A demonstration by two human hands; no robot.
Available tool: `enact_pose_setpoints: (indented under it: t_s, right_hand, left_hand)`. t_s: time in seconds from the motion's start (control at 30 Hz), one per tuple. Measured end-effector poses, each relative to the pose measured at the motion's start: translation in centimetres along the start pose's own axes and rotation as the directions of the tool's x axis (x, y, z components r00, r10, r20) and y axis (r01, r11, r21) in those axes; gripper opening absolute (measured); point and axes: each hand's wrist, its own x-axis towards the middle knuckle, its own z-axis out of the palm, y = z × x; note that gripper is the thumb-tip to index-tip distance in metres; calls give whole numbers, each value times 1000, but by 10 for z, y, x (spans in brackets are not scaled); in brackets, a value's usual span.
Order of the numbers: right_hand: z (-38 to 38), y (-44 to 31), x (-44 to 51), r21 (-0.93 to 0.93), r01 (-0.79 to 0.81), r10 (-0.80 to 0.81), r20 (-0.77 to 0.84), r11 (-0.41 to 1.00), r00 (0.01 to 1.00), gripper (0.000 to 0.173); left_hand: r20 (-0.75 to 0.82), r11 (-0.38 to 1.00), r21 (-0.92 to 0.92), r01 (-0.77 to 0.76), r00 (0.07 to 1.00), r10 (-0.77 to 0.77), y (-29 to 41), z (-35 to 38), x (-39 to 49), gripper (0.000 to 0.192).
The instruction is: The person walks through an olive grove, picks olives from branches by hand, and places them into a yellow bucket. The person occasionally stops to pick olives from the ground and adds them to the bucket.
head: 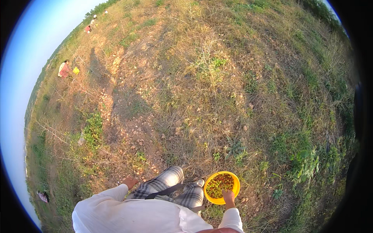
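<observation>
At the lower right, a round yellow plastic tub [237, 190] holds many small green, yellow and red-brown fruits [217, 186]. My right hand [228, 196] reaches over the tub's near rim, its fingertips at the fruits; the fingers are partly hidden, and whether they grip the rim or any fruit does not show. My left hand [130, 182] hangs beside my left knee, above stony ground, with nothing seen in it; its finger posture is too small to tell. Plaid cloth [163, 180] covers my legs, and a shoe tip shows beside the tub.
Dry grass, stones [137, 137] and low weeds cover the slope. A leafy green shrub [93, 129] and bare thorny twigs [54, 132] stand at left, a broad-leaved plant [306, 166] at right. A person [64, 69] with a yellow container [76, 70] is at upper left; several other people are farther off.
</observation>
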Motion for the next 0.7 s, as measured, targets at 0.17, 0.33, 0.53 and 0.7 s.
enact_pose_setpoints:
  t_s: [0.17, 0.33, 0.53, 0.7]
  right_hand:
    - [-22, -21, -5, 133, -193, 184, 75, 972, 980, 39]
    - [-42, -11, -13, 369, -184, 233, -93, 911, 968, 44]
    - [-59, -15, 0, 358, -270, 367, -240, 894, 898, 53]
    - [-74, -4, 11, 564, -497, 672, -146, 659, 726, 46]
  left_hand:
    - [2, 953, -291, -88, 996, 92, 29, -12, -19, 32]
    - [-52, 932, -86, -352, 936, 348, 29, -14, 4, 22]
    - [231, 667, -720, 191, 972, -29, 63, -27, 59, 34]
    - [178, 666, -743, 73, 980, 91, 123, -84, 110, 35]
